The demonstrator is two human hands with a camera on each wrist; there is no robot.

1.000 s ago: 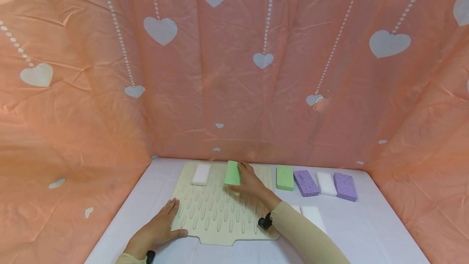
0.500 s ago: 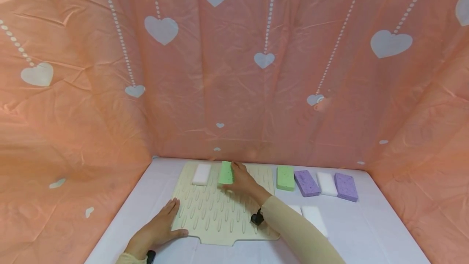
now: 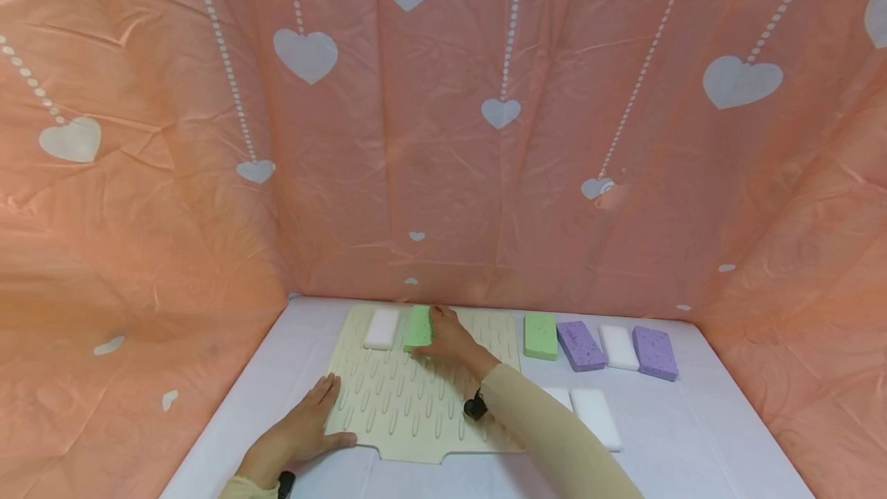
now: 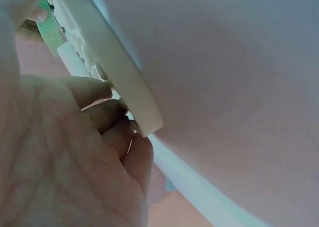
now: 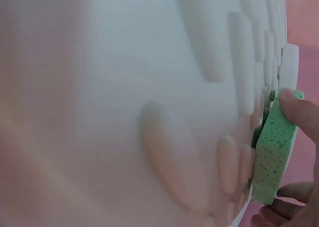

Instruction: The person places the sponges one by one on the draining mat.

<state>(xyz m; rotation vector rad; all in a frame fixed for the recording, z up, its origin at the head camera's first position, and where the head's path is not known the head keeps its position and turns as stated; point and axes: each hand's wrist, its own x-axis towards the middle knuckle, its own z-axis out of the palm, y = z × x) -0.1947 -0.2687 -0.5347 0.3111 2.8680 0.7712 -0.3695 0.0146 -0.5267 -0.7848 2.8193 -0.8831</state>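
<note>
We see the pale green, pored rectangular sponge [image 3: 418, 328] shifted leftward over the flat cream ridged board [image 3: 402, 406], now just beside the smooth white rectangular block [image 3: 382, 329]. The person's bare right grip [image 3: 450, 339] has travelled with it, as has the beige sleeve [image 3: 547, 433].

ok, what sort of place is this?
Probably a makeshift tabletop booth: heart-print sheeting on three sides of a white tabletop, with a ridged mat and green sponges laid out.
</note>
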